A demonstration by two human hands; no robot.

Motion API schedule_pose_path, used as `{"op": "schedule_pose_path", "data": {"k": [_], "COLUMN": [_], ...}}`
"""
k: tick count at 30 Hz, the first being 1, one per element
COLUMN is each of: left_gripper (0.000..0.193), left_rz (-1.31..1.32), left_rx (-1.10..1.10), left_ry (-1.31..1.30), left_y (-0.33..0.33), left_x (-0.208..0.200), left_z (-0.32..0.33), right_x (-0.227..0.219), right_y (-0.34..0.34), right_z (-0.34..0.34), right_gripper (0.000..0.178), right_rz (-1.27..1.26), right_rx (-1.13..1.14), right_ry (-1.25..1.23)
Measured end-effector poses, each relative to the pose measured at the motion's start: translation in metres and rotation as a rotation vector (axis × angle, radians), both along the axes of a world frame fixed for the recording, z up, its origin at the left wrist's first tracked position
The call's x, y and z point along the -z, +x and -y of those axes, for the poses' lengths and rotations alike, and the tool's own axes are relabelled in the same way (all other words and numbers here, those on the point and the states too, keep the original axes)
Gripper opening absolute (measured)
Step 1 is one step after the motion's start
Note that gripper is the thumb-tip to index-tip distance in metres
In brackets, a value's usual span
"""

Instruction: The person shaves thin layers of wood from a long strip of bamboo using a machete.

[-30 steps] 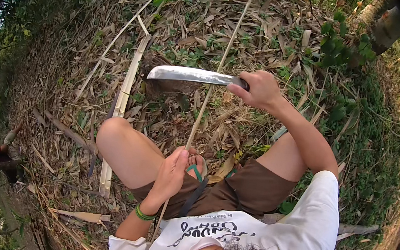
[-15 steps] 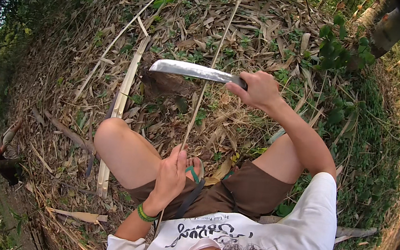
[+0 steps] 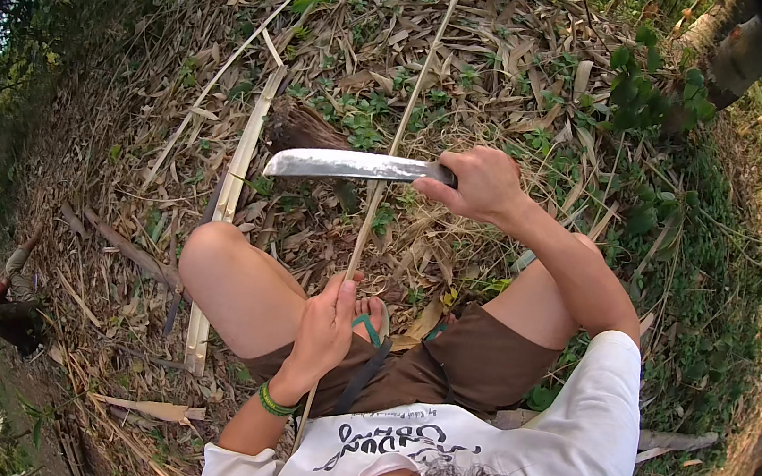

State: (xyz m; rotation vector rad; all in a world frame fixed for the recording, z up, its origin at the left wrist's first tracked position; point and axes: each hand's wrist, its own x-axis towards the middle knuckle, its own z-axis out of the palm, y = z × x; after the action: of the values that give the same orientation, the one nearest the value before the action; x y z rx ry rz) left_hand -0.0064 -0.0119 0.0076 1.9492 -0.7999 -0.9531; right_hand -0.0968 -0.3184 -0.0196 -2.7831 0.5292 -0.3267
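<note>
My right hand (image 3: 480, 185) is closed round the dark handle of a machete (image 3: 342, 166). Its wide, worn blade points left and lies across a long, thin bamboo strip (image 3: 412, 99), at about the middle of the visible length. Nearer to me, my left hand (image 3: 326, 324) is closed on the same strip, with the thumb along it. The strip runs from beside my left forearm, up between my knees and away to the far edge of the view. Whether the blade bites into the strip I cannot tell.
A dark wood stump (image 3: 304, 129) stands behind the blade. Split pale bamboo (image 3: 240, 159) lies by my left knee, with a thinner strip (image 3: 231, 63) beyond. Dry leaves cover the ground. A tree trunk (image 3: 740, 63) rises far right; another person (image 3: 7, 302) is far left.
The machete in my right hand has slid along the strip toward me and slightly left. My left hand keeps its hold in nearly the same place.
</note>
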Motion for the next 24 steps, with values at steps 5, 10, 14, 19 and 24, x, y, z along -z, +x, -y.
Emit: {"op": "schedule_pose_path", "data": {"k": [5, 10, 14, 19, 24], "left_gripper": [0.036, 0.035, 0.036, 0.034, 0.034], "left_rz": [0.063, 0.042, 0.074, 0.120, 0.125], "left_rx": [-0.034, 0.048, 0.084, 0.039, 0.033], "left_ry": [-0.081, -0.085, -0.023, -0.017, -0.074], "left_y": [-0.001, -0.010, -0.005, -0.001, 0.000], "left_x": [0.010, 0.005, 0.004, 0.006, -0.004], "left_z": [-0.008, -0.028, -0.021, -0.008, -0.001], "right_x": [0.004, 0.013, 0.011, -0.009, 0.008], "right_y": [0.001, -0.014, -0.013, -0.005, -0.010], "right_z": [0.011, 0.102, 0.089, 0.005, 0.032], "right_gripper": [0.079, 0.083, 0.082, 0.078, 0.074], "right_rz": [0.032, 0.030, -0.004, -0.036, 0.029], "right_rx": [-0.091, 0.286, 0.217, -0.040, -0.046], "right_ry": [-0.138, -0.087, -0.119, -0.047, -0.127]}}
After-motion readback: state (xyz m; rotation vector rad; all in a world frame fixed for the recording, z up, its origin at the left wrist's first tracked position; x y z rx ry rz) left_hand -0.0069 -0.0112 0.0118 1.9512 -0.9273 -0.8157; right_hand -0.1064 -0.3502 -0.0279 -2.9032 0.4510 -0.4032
